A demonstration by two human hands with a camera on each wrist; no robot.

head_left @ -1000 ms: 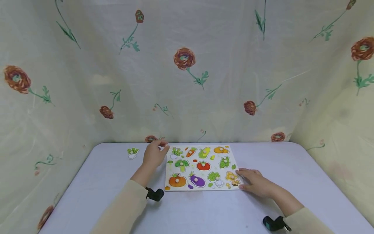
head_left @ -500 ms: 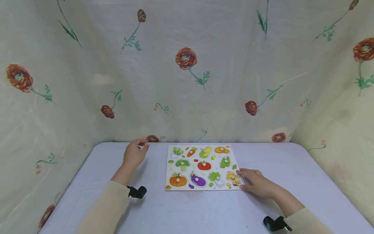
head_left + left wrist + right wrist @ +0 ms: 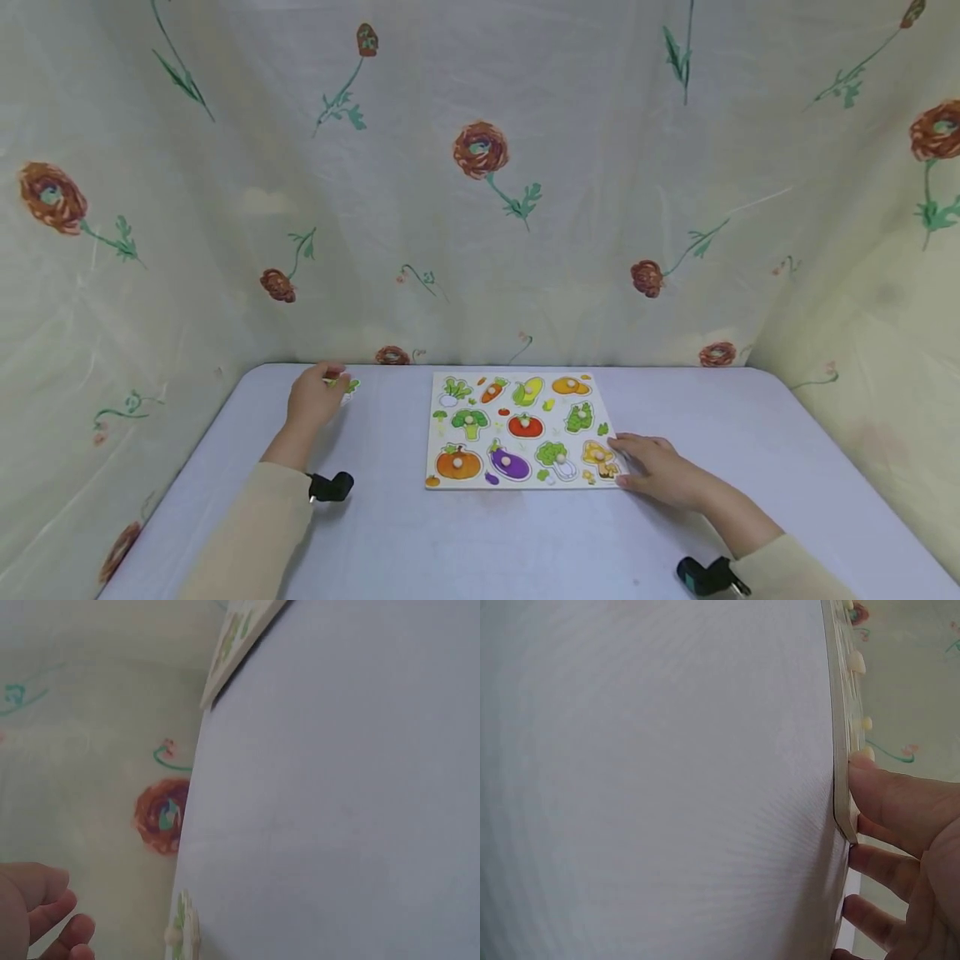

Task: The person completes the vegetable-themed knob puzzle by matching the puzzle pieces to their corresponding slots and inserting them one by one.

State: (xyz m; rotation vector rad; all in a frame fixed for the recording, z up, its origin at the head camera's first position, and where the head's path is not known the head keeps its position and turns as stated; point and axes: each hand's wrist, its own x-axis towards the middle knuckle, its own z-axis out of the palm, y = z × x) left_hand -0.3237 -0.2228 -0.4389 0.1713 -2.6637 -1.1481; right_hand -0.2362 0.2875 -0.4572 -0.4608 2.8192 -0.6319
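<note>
My left hand [image 3: 313, 400] hangs over a small puzzle piece [image 3: 352, 387] with green leaves and a white bulb, at the table's back left. Part of the piece is hidden by the fingers. In the left wrist view, the piece [image 3: 182, 930] with its round knob stands apart from the fingertips [image 3: 79, 930]; they hold nothing. At the vegetable puzzle board [image 3: 498, 433], my right hand [image 3: 660, 471] rests along the right edge near the front corner. The right wrist view has the thumb [image 3: 885, 791] touching the board, the other fingers low beside it.
Knobbed vegetable pieces, such as a tomato [image 3: 525, 426], an eggplant [image 3: 509, 462] and a pumpkin [image 3: 458, 463], sit in the board. A white cloth covers the table [image 3: 480, 542]. A flowered curtain [image 3: 562, 250] hangs close behind and at both sides.
My left hand has moved left, from the board's top left corner to over the loose piece, which it now partly covers. The right hand and the board have stayed put.
</note>
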